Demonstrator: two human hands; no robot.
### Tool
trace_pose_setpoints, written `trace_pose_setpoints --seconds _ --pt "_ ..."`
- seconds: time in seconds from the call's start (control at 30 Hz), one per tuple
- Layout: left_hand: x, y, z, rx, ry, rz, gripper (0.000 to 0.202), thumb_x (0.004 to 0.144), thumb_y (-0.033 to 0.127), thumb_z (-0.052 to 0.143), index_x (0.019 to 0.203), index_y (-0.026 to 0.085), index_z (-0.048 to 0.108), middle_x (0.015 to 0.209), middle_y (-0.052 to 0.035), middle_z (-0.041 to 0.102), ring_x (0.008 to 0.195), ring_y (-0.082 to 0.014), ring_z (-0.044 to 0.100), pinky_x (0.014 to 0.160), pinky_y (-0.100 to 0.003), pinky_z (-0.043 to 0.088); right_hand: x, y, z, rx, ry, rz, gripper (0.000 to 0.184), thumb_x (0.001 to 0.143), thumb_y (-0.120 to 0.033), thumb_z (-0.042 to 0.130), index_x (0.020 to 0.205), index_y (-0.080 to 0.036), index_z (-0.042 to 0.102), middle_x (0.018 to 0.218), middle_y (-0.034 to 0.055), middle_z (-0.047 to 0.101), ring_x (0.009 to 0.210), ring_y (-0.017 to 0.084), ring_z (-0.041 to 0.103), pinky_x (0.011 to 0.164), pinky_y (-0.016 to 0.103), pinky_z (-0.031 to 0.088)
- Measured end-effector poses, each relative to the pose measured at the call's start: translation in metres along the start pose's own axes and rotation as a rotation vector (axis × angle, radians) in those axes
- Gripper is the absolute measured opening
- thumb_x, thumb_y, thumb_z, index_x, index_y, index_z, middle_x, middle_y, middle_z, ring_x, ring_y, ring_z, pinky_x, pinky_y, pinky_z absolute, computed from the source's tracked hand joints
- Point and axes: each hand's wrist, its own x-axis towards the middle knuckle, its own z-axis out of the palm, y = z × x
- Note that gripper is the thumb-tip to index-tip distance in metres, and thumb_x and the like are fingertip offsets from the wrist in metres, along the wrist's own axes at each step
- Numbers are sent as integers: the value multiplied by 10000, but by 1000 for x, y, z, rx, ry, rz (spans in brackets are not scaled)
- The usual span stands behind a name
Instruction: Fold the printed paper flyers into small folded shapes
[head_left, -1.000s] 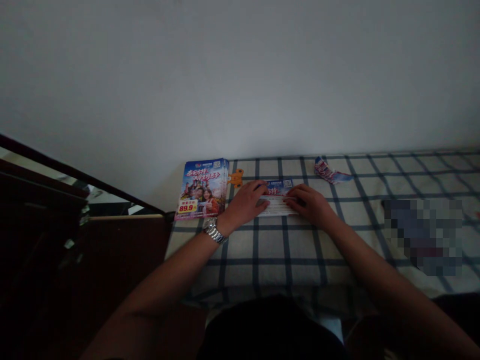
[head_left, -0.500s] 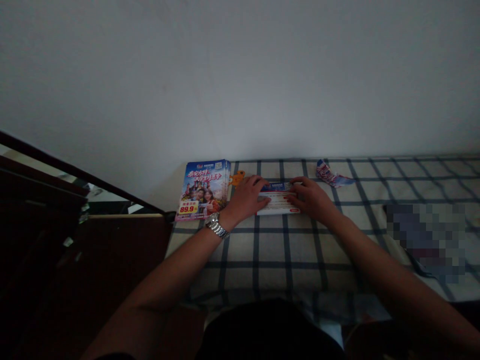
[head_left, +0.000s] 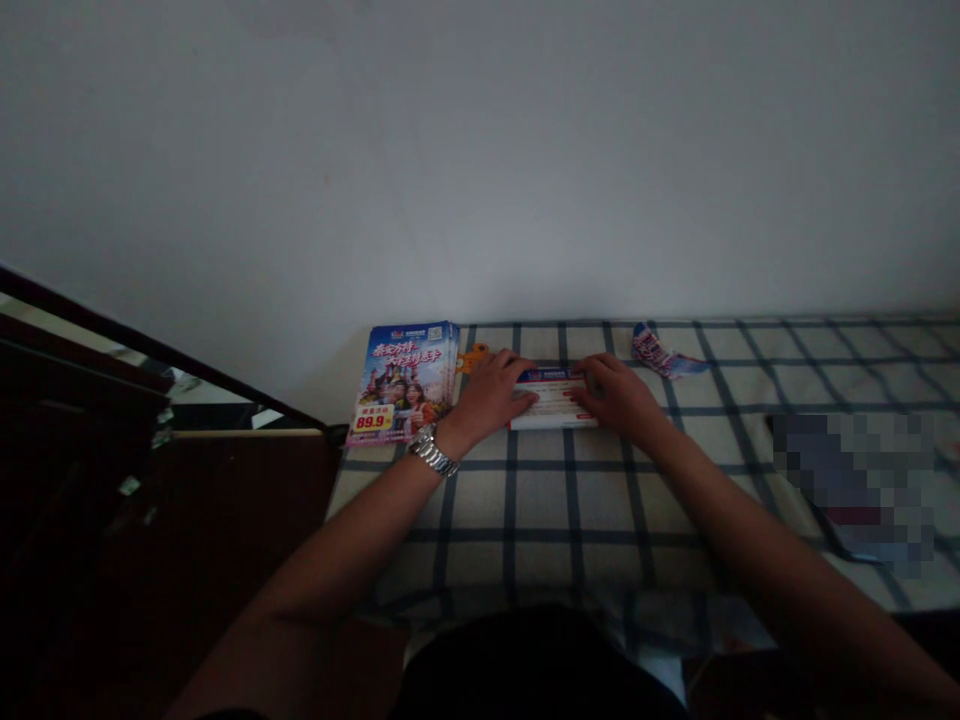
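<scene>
A flyer [head_left: 553, 405], white with a blue printed band along its top, lies on the checked cloth between my hands; it looks folded. My left hand [head_left: 495, 395], with a metal watch on the wrist, grips its left side, thumb on the paper and fingers at the upper edge. On the right side, my right hand [head_left: 616, 395] holds it with curled fingers at the upper corner. Just left of my left hand sits a stack of colourful flyers [head_left: 405, 380] marked 89.9. An orange cartoon bear figure [head_left: 472, 356] shows partly behind my left hand.
A crumpled piece of printed paper [head_left: 664, 355] lies to the right near the wall [head_left: 480, 170]. Further right is a flat, pixelated item [head_left: 851, 490]. The checked cloth [head_left: 540, 520] covers the surface, with dark furniture [head_left: 67, 480] at the left.
My right hand has shifted slightly left along the flyer's upper edge, covering the corner code. My left hand stays nearly in place.
</scene>
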Motion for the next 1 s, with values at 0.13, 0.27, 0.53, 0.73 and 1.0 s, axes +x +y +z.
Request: trace_pose_setpoints --seconds 0.13,0.27,0.53,0.73,1.0 --pt "1 0 0 -31 3 -3 424 918 324 756 1314 221 647 1246 -74 623 1180 -284 583 1069 -448 474 2 -2 1 3 15 43 319 955 -296 668 1265 -223 676 1229 124 662 1089 309 670 943 453 564" --pt "3 0 0 -62 -4 -28 397 901 312 770 1275 231 663 1217 -62 633 1164 -278 591 1063 -442 477 3 1 3 3 17 52 333 950 -293 678 1274 -219 692 1228 121 648 1069 298 678 947 446 569" --pt "3 -1 2 -59 20 -35 342 942 325 712 1264 214 676 1208 -75 637 1165 -280 594 1062 -455 480 1 2 4 9 26 50 278 940 -279 682 1207 -211 723 1173 111 641 1008 282 675 919 434 570" --pt "1 -2 4 -44 19 -57 343 918 324 735 1246 237 680 1199 -72 634 1164 -291 594 1045 -468 483 0 5 6 18 37 35 261 936 -287 686 1189 -231 721 1155 99 640 994 272 666 902 419 567" --pt "-2 0 4 -29 78 -91 318 925 340 754 1209 224 670 1184 -74 620 1161 -289 584 1051 -460 474 0 5 7 10 34 68 238 959 -309 664 1163 -210 735 1144 110 642 981 278 671 890 434 567"
